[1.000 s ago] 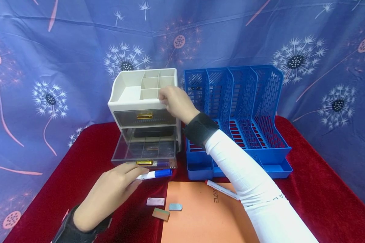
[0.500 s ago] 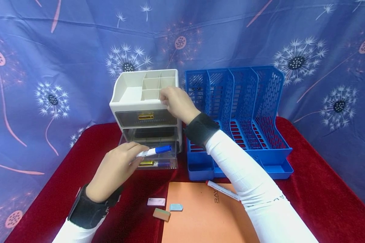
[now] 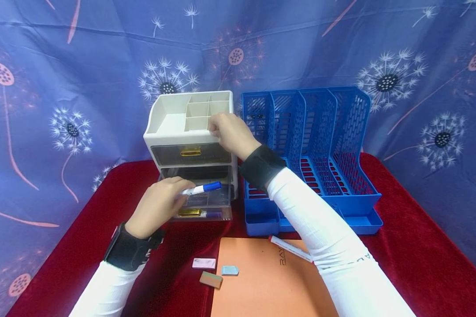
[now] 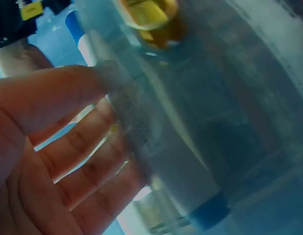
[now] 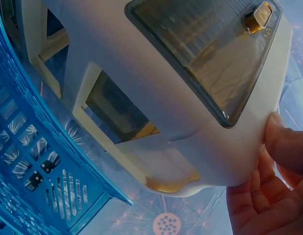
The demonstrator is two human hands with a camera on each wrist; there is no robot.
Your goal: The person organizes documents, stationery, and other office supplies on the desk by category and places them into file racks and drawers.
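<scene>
My left hand point(image 3: 160, 201) pinches a white marker point(image 3: 200, 189) with a blue cap, held over the pulled-out clear drawer point(image 3: 218, 214). In the left wrist view the thumb lies in front and the drawer's see-through wall point(image 4: 229, 122) with its gold handle point(image 4: 151, 14) is close by. Through that wall shows another marker point(image 4: 178, 171) with a blue end. My right hand point(image 3: 236, 134) grips the front right corner of the white desk organizer's point(image 3: 170, 137) top tray. The right wrist view shows thumb and fingers on the organizer's edge point(image 5: 244, 161).
A blue file rack point(image 3: 313, 200) stands right of the organizer. A red-capped white marker point(image 3: 291, 249) lies on an orange folder point(image 3: 258, 290). Beside it are a pink-white eraser point(image 3: 203, 263), a light blue eraser point(image 3: 230, 270) and a brown-green eraser point(image 3: 211, 279). Red cloth point(image 3: 428, 246) covers the table.
My left hand has lifted the blue-capped marker from in front of the drawer, up and forward over it. My right hand keeps its grip on the organizer.
</scene>
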